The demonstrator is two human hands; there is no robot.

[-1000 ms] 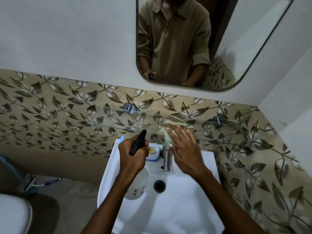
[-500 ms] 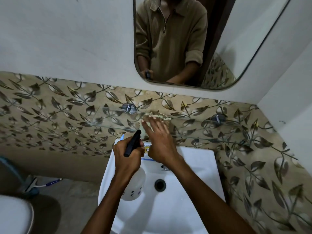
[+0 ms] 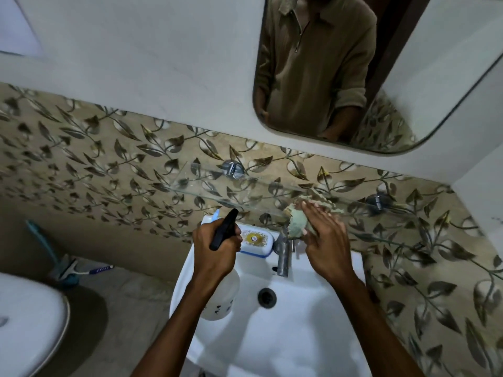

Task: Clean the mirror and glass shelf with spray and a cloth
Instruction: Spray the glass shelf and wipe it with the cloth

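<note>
Left hand point(image 3: 215, 248) is wrapped around the neck of the spray bottle point(image 3: 221, 297), fingers curled tight on the black trigger head, which sticks up and away past the knuckles. The translucent body hangs below the fist, over the left part of the white sink point(image 3: 294, 336).

Right hand point(image 3: 325, 240) is flat, fingers spread and extended, palm pressing the cloth point(image 3: 295, 223) against the front edge of the glass shelf point(image 3: 206, 183). The cloth is pale green, bunched, mostly beyond and left of the fingertips; some of it lies on top of the shelf, some drapes below the edge. Can't tell whether the thumb is pinching it from beneath.

The shelf runs left and right of that hand, held to the leaf-pattern tile by two chrome brackets. The mirror point(image 3: 449, 77) is on the wall above and beyond the right hand, apart from both hands.

Between the two hands: a soap dish point(image 3: 255, 240) just right of the left fist, and a metal tap point(image 3: 283, 254) just below the cloth. The drain point(image 3: 267, 296) is nearer the body than both hands.
</note>
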